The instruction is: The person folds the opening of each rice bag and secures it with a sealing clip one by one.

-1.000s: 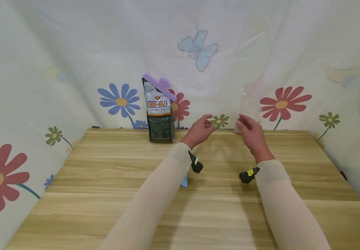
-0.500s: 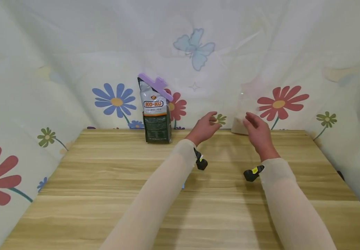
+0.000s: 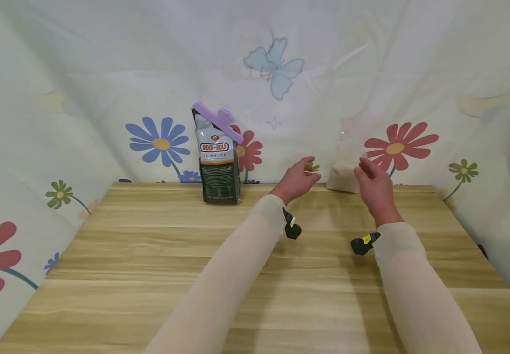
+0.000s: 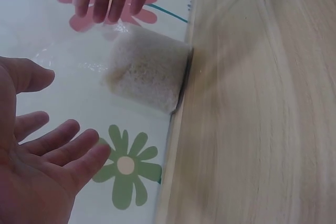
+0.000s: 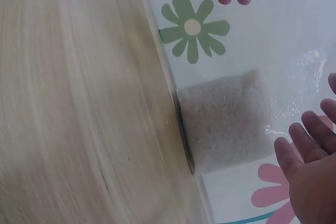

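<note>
Both the left hand (image 3: 300, 176) and the right hand (image 3: 373, 183), fingers spread and empty, should close gently on both sides of the clear rice bag (image 3: 344, 167) standing at the table's (image 3: 149, 255) far edge.

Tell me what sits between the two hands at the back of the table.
A clear bag of rice, standing at the table's back edge against the flowered cloth, sits between the left hand and right hand. Neither touches it; both wrist views show this.

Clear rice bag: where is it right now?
Head view: the clear rice bag stands at the table's far edge, right of centre, against the flowered cloth, between both open hands.
</note>
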`<state>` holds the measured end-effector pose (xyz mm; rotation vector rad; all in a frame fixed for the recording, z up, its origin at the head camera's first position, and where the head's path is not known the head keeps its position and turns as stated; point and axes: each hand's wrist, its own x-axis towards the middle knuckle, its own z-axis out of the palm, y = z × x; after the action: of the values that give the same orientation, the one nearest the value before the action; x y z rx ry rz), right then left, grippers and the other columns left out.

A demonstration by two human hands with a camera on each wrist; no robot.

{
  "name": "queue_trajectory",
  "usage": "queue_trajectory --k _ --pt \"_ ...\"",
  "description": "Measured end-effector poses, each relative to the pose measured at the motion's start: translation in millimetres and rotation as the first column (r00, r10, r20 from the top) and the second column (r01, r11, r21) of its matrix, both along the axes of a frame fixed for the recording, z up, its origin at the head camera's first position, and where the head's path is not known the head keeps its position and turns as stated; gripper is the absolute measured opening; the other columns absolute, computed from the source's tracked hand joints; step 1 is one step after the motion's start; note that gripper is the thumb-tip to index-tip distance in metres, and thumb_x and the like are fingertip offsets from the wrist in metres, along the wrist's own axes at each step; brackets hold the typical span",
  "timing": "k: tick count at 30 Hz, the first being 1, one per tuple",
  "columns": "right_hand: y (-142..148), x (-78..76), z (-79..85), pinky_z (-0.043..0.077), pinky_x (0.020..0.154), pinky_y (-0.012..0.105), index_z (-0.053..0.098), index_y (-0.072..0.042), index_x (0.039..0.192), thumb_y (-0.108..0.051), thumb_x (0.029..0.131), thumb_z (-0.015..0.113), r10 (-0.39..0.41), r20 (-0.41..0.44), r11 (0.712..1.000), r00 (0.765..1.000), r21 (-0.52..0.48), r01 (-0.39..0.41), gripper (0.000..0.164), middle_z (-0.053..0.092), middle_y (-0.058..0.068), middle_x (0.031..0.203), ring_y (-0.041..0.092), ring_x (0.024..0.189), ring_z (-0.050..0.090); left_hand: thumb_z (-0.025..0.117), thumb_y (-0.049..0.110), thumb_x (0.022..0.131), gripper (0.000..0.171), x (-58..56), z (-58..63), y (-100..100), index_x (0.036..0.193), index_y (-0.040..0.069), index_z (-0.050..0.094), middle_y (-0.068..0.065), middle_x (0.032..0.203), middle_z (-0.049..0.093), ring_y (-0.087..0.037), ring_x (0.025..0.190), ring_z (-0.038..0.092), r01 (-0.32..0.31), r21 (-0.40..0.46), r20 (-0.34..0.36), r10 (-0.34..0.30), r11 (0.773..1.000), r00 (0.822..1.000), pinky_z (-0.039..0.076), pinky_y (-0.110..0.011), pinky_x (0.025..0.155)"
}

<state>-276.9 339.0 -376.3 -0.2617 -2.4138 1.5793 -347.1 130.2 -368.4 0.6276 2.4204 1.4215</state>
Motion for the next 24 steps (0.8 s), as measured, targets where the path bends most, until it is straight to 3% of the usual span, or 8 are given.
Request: queue_trajectory --k 13,20,24 --pt "11 -4.6 -1.5 0.034 0.114 0.047 0.031 -0.021 0.152 -0.043 0.101 0.044 -0.055 -0.008 0.998 0.998 -0.025 0.054 0.058 0.032 0.008 0.157 0.025 0.145 0.031 0.052 0.031 0.098 0.061 -5.8 2.7 12 0.152 0.017 0.029 -0.009 0.145 0.049 -0.022 0.132 0.049 0.006 -0.071 -0.047 -0.009 0.997 0.999 0.046 -0.038 0.103" --pt "14 -9.2 -1.9 0.033 0.114 0.046 0.030 -0.022 0.153 -0.046 0.100 0.045 -0.061 0.014 0.998 0.998 -0.010 0.061 0.060 0.030 0.006 0.158 0.025 0.146 0.029 0.051 0.034 0.098 0.061 -9.1 5.5 23 0.153 0.022 0.026 -0.004 0.148 0.047 -0.018 0.134 0.048 0.007 -0.124 -0.038 -0.012 0.992 0.999 0.045 -0.035 0.104" --pt "16 -12.4 -0.7 0.033 0.114 0.048 0.032 -0.021 0.152 -0.046 0.100 0.045 -0.047 0.002 0.999 0.999 -0.004 0.047 0.060 0.029 0.005 0.159 0.026 0.146 0.028 0.051 0.030 0.098 0.061 -10.0 4.9 30 0.154 0.021 0.026 -0.005 0.150 0.045 -0.019 0.136 0.046 0.012 -0.110 -0.030 -0.015 0.994 0.999 0.044 -0.036 0.105"
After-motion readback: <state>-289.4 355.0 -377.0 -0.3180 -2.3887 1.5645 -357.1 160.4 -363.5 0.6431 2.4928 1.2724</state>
